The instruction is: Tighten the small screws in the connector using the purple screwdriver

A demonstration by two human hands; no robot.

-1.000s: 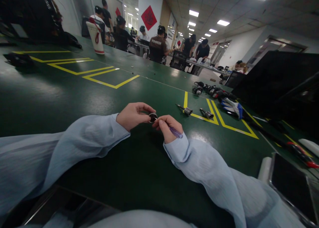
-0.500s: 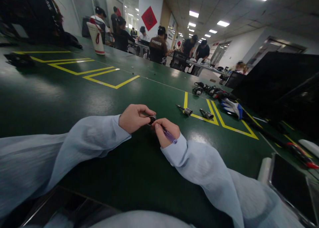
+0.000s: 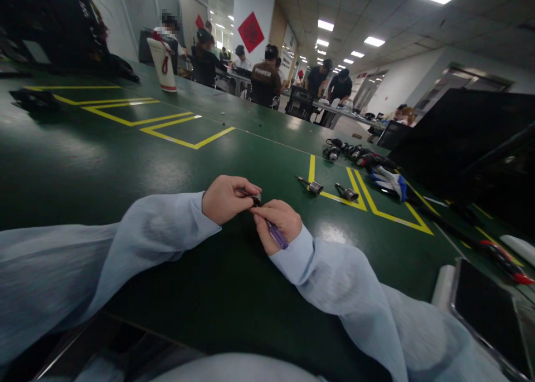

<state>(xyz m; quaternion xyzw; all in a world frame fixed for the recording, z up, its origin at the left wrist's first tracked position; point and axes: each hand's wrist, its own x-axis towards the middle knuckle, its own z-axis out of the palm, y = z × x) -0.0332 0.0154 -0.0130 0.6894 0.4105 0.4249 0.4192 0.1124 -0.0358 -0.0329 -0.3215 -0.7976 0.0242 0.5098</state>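
Note:
My left hand [image 3: 225, 199] is closed around a small round metal part [image 3: 256, 199], mostly covered by the fingers. Close against it, my right hand [image 3: 279, 221] grips a screwdriver with a clear purple handle [image 3: 277, 236]; its tip is hidden at the metal part. Both hands are held low over the green table [image 3: 200, 293]. To their right lie two metal pieces with cylindrical ends and thin shafts, one nearer [image 3: 310, 185] and one farther right [image 3: 346, 192], on the yellow tape lines.
Black cabled parts [image 3: 334, 151] and a blue-white glove [image 3: 388, 181] lie at the right. Near my right arm are a dark-screened device [image 3: 487, 309] and a red-black tool [image 3: 504, 259]. A paper cup [image 3: 162, 67] stands far left; several people work behind.
The screwdriver handle has swung left and down in my right hand, whose fingers have shifted slightly. My left hand still holds the metal part in nearly the same place.

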